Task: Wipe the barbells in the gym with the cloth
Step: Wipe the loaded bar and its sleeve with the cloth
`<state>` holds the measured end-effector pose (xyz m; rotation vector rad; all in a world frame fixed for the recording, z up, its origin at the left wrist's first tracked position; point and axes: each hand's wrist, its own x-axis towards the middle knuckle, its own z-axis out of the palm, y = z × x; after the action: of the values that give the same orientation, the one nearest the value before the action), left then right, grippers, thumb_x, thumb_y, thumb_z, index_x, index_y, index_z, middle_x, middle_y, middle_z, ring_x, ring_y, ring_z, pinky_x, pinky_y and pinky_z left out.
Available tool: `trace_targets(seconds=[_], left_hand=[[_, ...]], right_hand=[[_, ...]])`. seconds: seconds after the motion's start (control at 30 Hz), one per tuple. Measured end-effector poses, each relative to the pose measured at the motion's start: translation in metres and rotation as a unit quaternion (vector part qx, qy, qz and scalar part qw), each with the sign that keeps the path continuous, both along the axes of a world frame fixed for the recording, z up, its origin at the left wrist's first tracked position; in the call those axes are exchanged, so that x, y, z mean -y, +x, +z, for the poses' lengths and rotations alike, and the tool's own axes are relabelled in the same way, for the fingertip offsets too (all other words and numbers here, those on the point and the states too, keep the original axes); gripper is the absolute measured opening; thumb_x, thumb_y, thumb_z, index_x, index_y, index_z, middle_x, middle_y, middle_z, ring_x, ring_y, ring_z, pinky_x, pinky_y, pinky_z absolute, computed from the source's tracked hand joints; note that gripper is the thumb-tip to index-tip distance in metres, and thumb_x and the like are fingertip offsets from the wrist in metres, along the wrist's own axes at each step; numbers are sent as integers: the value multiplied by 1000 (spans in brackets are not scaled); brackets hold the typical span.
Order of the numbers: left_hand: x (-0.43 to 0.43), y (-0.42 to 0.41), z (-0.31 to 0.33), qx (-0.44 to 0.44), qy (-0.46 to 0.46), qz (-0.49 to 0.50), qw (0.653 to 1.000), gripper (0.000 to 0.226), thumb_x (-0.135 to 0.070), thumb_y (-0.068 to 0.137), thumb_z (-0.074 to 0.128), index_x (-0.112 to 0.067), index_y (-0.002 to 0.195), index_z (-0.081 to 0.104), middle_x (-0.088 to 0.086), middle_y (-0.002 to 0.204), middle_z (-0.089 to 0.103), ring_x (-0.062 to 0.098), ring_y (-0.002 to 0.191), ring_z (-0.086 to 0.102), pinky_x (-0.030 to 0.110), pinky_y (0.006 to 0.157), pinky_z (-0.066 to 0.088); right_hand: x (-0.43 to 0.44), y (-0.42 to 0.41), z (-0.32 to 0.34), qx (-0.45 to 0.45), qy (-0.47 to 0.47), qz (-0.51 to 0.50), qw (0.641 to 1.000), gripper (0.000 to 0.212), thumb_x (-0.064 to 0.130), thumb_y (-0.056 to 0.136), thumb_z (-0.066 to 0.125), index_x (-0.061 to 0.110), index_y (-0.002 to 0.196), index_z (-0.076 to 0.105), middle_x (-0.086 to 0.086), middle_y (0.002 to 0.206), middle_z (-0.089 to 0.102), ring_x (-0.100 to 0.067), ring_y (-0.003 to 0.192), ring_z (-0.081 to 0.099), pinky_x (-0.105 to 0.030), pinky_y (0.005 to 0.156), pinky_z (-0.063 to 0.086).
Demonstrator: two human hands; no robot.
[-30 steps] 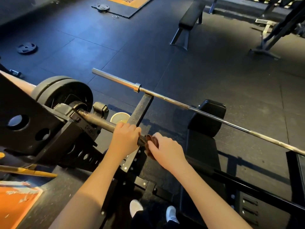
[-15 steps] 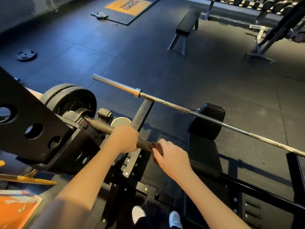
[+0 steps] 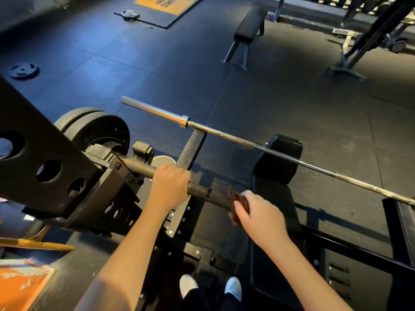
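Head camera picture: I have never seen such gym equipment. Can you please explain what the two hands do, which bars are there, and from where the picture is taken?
The picture comes from a camera worn on the person's head, looking forward and down, so you see their own arms and white shoes. The left hand grips a dark barbell, which carries black weight plates at its left end. The right hand holds a brown cloth against this same bar, further to the right, for wiping it. Beyond it lies a second, silver barbell, with no plates on the end that shows. Below that bar is a black bench pad. On the dark rubber floor lies a loose plate, and a flat bench stands further away.
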<state>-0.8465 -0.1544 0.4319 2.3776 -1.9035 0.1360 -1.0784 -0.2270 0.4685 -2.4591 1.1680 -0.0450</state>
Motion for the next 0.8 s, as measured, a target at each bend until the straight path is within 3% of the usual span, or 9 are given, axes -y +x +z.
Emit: trace_targets(seconds=[0.13,0.23,0.4,0.5,0.57,0.63,0.8], left_hand=[[-1,-6,-4,1,-70,10,997,30,-13,65,75,-17,57,46,0,50,43,15,49,34,28,58,30],[-1,-9,-6,-4,-69,25,997,33,-15,62,78,-20,61,46,-4,54,43,13,55,34,28,63,29],[7,-2,20,-30,152,23,988,20,-40,80,65,-31,89,52,-11,85,54,10,83,49,31,85,32],[26,0,41,-127,316,15,940,35,-39,78,70,-29,107,52,-9,100,58,12,95,52,36,98,33],[45,-7,48,-197,396,8,897,43,-33,79,73,-25,115,53,-6,102,57,14,96,54,33,95,40],[56,-20,49,-169,446,-23,879,33,-25,83,70,-17,113,58,-3,95,59,14,90,57,27,84,44],[39,-29,39,-37,338,-29,940,21,-35,88,59,-19,101,64,-6,82,59,12,75,58,24,68,43]], right_hand=[[-4,50,2,21,53,52,997,26,45,101,41,25,112,53,7,96,62,-10,86,62,-33,80,53],[1,20,5,25,58,52,997,25,49,99,41,31,116,50,11,98,59,-5,86,59,-28,80,51],[18,-52,9,-20,58,19,998,18,48,99,43,36,110,50,14,93,58,3,81,56,-14,69,42],[23,-29,9,-49,56,43,996,20,49,100,39,33,107,49,12,92,58,-1,77,56,-17,65,39],[21,-9,10,-36,74,72,994,21,47,101,39,31,110,50,11,96,59,-3,78,55,-17,62,35],[19,-2,10,-17,89,89,992,22,47,101,40,31,112,49,11,98,58,-4,80,55,-15,61,34],[30,-43,13,-14,126,79,989,20,51,100,39,38,113,47,13,94,57,0,80,57,-16,67,41]])
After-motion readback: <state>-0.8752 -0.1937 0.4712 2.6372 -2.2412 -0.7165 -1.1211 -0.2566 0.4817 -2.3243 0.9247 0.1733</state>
